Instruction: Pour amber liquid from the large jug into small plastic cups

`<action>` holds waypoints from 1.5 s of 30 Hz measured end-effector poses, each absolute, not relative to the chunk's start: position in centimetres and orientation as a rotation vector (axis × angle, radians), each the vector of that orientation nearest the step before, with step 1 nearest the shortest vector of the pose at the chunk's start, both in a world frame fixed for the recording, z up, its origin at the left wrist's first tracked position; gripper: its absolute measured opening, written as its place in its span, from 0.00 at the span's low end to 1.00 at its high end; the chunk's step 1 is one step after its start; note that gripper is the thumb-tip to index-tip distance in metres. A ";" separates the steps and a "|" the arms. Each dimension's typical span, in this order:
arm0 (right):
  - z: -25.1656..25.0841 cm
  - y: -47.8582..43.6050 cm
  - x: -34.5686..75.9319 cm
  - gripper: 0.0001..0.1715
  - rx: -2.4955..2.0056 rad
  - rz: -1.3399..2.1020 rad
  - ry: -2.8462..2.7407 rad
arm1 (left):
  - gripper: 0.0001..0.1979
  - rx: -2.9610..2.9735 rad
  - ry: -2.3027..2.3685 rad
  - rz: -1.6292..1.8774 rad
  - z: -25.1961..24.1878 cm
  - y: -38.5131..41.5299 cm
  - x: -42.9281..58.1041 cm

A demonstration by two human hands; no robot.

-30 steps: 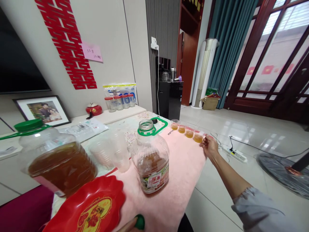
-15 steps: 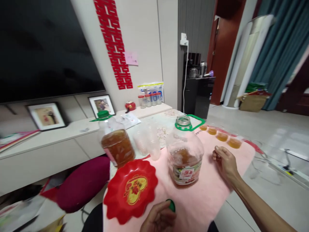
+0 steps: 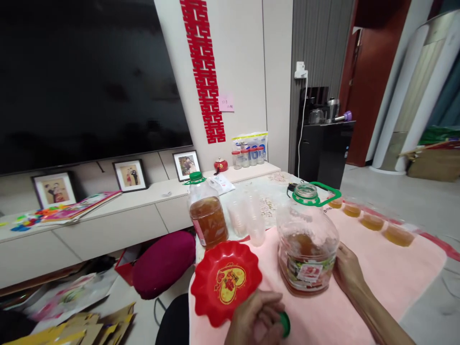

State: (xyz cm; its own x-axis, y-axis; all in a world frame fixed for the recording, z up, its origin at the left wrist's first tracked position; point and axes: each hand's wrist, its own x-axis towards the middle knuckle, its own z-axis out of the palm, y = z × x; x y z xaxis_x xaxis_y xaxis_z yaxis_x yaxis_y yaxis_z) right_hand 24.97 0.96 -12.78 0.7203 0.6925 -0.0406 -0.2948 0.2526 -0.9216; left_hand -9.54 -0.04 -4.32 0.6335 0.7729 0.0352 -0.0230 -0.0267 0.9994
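- Jugs: 2, both w/ amber liquid; 1 open jug [image 3: 309,270], 1 capped jug [image 3: 208,218].
- Loose green cap [image 3: 285,323]: 1, in L hand [image 3: 256,318], fingers curled round it, narrow grip.
- R hand [image 3: 348,268]: 1, at open jug's R side, fingertips partly hidden behind it; couldn't tell if it gripped.
- Small cups [image 3: 398,235] w/ amber liquid: 4, in a row, far R.
- Red plate [image 3: 205,282], scalloped: 1, nr L hand.
- Clear cup stacks [image 3: 256,218]: 2, btwn the jugs.
- Red-lidded jars [image 3: 245,159]: 4; red pot [image 3: 220,166]: 1; framed photos [image 3: 130,176]: 3, all along the back.
- Surface: pink cloth [image 3: 391,282] over table's nr part; open jug stood on it, R of plate.
- Room: big TV [image 3: 86,76] on wall, low white cabinet [image 3: 108,235] below, maroon stool [image 3: 163,263] L of table, black cabinet [image 3: 319,153] at back.
- Open jug: upright, mouth up, long axis vert.; its green handle [image 3: 335,193] stuck out R from neck.
- Cap's facing: mostly hidden by fingers.
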 end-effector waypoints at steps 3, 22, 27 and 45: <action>-12.1 0.8 25.0 0.18 -1.159 0.715 -0.372 | 0.19 2.116 0.952 0.603 0.9 2.4 -8.9; -6.9 0.3 22.8 0.18 -1.328 0.725 -0.261 | 0.17 2.549 1.451 -0.238 7.4 12.3 -1.9; -6.8 0.3 22.9 0.19 -1.334 0.745 -0.252 | 0.18 2.555 1.479 -0.261 7.1 12.7 -1.4; -6.5 -0.1 22.8 0.27 -1.304 0.744 -0.313 | 0.17 2.579 1.542 -0.084 7.0 12.5 -2.2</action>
State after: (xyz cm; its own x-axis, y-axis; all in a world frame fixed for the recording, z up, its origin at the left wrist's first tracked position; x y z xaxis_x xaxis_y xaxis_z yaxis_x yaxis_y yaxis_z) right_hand 22.84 -0.14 -6.52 0.7332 0.6520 -0.1930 -0.3176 0.0773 -0.9451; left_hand -2.21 12.47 6.97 0.4743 0.8726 -0.1171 0.8801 -0.4666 0.0875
